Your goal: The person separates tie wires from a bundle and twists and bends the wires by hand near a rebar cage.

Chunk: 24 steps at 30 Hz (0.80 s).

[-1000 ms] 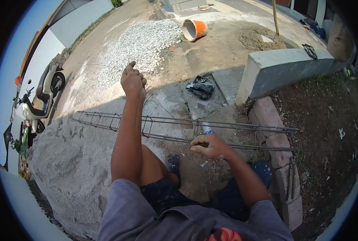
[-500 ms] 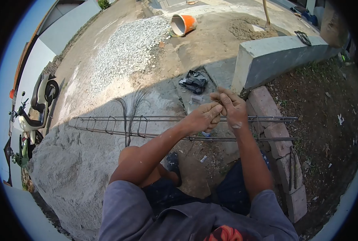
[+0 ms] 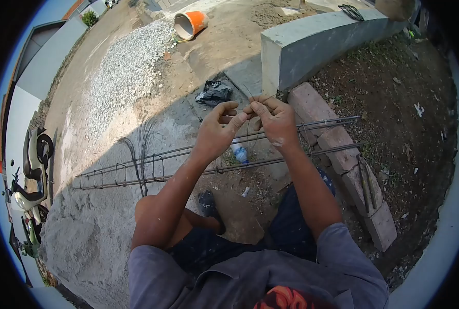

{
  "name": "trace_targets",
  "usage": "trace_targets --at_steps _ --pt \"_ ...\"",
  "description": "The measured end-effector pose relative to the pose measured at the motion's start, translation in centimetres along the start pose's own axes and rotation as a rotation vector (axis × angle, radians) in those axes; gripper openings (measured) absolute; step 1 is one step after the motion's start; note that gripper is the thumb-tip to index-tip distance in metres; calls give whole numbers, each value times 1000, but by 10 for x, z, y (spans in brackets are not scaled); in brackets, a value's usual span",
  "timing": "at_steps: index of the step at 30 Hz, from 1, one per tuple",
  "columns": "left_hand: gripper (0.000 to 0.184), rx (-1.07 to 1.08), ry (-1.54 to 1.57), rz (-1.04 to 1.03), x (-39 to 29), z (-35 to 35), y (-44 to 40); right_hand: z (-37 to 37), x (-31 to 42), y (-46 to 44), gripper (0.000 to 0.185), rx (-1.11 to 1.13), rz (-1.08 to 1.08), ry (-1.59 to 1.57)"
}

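Observation:
My right hand (image 3: 278, 122) pinches a thin tie wire (image 3: 248, 88) between thumb and fingers, above the rebar cage. Close on its left, my left hand (image 3: 216, 131) has its thumb and fingers apart, near the wire; whether it touches the wire is hard to see. Below both hands the long rebar cage (image 3: 160, 166), with stirrups along it, runs from the sand pile to the bricks. A bundle of fine wires (image 3: 141, 154) lies across the cage, left of my left forearm.
Pincers (image 3: 367, 185) lie on the row of bricks (image 3: 340, 147) at right. Beyond stand a low wall (image 3: 312, 51), a black plastic bag (image 3: 214, 93), a gravel heap (image 3: 131, 67) and a tipped orange bucket (image 3: 191, 24). Sand (image 3: 85, 242) is at left; a plastic bottle (image 3: 240, 152) lies under the cage.
My hands, close together before, have parted slightly, and the left thumb and fingers have spread. The view has shifted, so the surroundings appear farther left and higher.

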<state>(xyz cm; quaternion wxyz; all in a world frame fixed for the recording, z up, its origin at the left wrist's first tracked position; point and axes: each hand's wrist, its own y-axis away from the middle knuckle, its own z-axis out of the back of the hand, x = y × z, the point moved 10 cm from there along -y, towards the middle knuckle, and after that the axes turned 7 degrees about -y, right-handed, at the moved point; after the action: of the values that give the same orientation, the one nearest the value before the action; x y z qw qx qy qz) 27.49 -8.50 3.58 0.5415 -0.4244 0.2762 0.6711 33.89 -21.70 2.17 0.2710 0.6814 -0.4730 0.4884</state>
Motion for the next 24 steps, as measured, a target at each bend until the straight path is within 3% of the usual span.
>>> trace_targets --at_steps 3,7,10,13,22,24 --pt "45 -207 -245 -220 -54 30 1 -25 -4 7 20 111 40 208" --pt "28 -189 -362 -372 -58 22 0 -43 -12 12 22 213 153 430" --pt "22 -300 -246 -138 -32 48 -6 -28 -26 11 22 67 -66 -2" --pt "20 -172 136 69 2 41 -13 -9 -19 7 22 -86 -50 -220" --pt "19 -8 108 56 2 11 -12 -14 -20 10 14 -64 -11 -6" --pt "20 44 89 64 5 6 -10 -13 -18 8 13 -52 94 77"
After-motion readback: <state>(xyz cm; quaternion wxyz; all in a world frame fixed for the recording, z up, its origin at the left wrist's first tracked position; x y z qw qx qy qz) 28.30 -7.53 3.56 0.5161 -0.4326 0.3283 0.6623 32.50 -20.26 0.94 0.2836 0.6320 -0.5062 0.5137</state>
